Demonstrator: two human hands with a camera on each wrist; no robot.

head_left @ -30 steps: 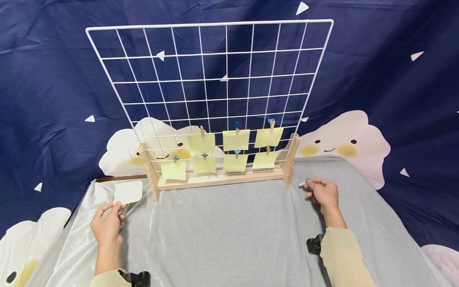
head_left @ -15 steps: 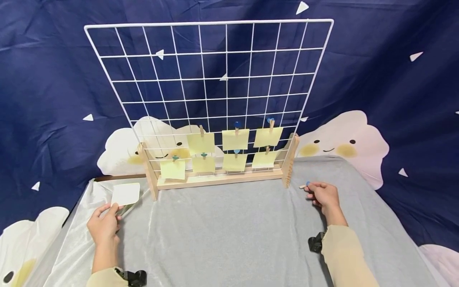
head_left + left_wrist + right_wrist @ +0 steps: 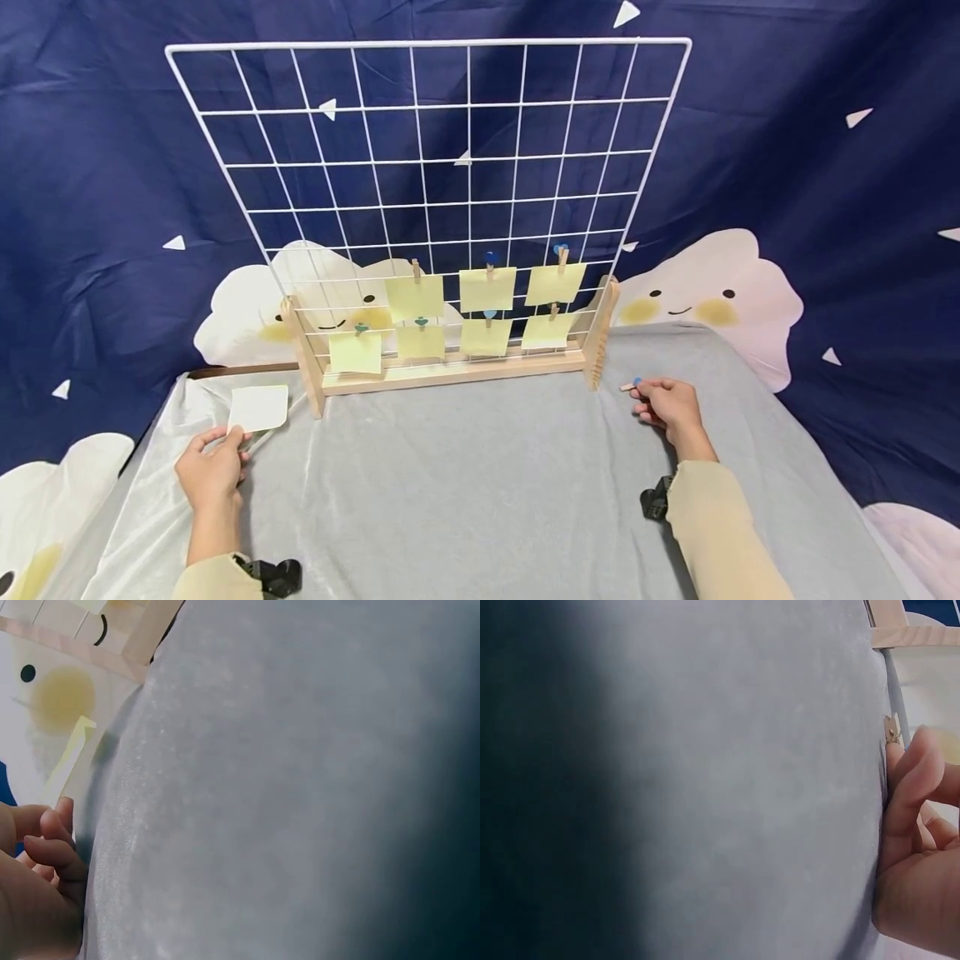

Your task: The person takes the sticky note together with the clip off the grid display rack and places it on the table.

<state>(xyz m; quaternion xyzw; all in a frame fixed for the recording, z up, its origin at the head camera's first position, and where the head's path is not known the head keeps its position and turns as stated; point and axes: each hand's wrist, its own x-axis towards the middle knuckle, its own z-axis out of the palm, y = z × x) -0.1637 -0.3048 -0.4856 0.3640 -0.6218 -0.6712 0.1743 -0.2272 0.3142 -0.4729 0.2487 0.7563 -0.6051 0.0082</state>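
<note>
My left hand (image 3: pixel 210 471) pinches the lower corner of a pale yellow sticky note (image 3: pixel 258 408) between thumb and fingers, left of the rack. In the left wrist view the note (image 3: pixel 71 761) appears nearly edge-on beyond the fingertips. On the other side, my right hand (image 3: pixel 671 410) pinches a small wooden clothespin (image 3: pixel 628 386) with a blue decoration. Its wooden tip and metal spring (image 3: pixel 892 731) poke past the fingertips in the right wrist view. Between the hands stands a white wire grid (image 3: pixel 468 158) on a wooden base (image 3: pixel 450 377).
Several yellow notes hang on the grid's lower part in two rows, such as the upper middle note (image 3: pixel 487 289), each under a clothespin. A grey cloth (image 3: pixel 465 483) covers the table. Behind hangs a dark blue curtain (image 3: pixel 750 125) with printed clouds.
Both hands keep hold of the note and the clothespin. The left hand has lowered slightly and tilted the note. The whole head view has shifted a little.
</note>
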